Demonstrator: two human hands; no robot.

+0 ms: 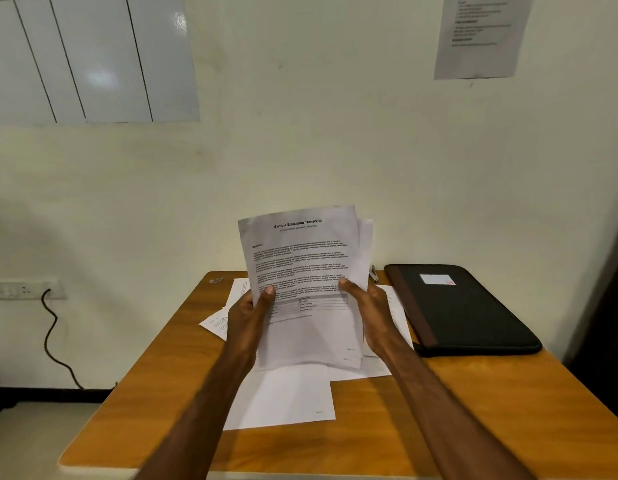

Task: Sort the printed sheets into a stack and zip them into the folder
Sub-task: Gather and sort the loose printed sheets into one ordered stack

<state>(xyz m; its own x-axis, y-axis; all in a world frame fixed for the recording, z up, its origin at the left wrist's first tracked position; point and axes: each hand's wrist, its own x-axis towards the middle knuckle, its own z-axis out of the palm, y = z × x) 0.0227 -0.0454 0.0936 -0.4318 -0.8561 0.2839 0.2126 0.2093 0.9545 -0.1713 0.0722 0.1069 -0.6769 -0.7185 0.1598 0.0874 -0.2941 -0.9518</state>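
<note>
Fingers of both hands are curled round a small bunch of printed sheets [302, 271] in the middle of the frame. Left hand [248, 315] grips the bunch on its left edge, with the thumb pressed flat on the front page. Right hand [371, 311] grips the right edge the same way, thumb on top. The bunch is held up off the table, tilted back, so the front page faces the camera. Its big title reads "Sample Education Transcript". The pages behind it are not lined up; one pokes out on the right side.

More loose sheets [283, 396] lie flat on the brown table [474, 410], under and around the hands. One big sheet lies near the bottom middle, and others stick out to the left and right of the hands.

At the right of the frame a black folder [470, 306] lies flat on the table. It has a brown strip down its left side and a small white label on top. It looks closed. A small thing lies just left of its far corner, too small to tell what it is.

On the wall, a whiteboard [89, 57] hangs at the upper left and a paper notice [480, 32] at the upper right. At the left, a black cord [53, 334] hangs down from a wall socket [23, 289].
</note>
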